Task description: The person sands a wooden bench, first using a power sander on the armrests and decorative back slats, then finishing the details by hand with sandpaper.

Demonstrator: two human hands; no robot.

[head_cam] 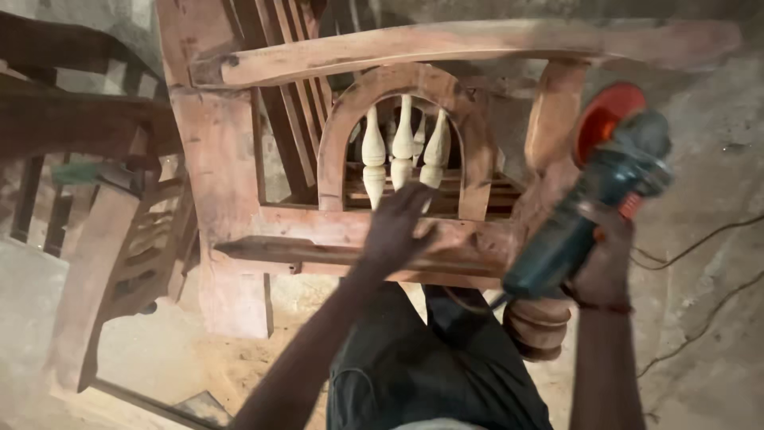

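A reddish wooden chair frame point(239, 159) stands in front of me, with a carved arch point(402, 87) and three pale turned spindles point(402, 143) inside it. My left hand point(398, 227) lies flat, fingers spread, on the frame's lower rail point(318, 239) just below the spindles. My right hand point(601, 259) grips a blue-green angle grinder point(593, 199) with an orange disc guard point(609, 115), lifted off the wood at the right, beside the chair's right post point(553, 111).
More wooden chair frames point(87, 143) stand at the left. A turned leg end point(537, 322) sits by my knee. Power cords point(700, 239) trail over the dusty concrete floor at the right. My dark trousers point(430, 366) fill the bottom centre.
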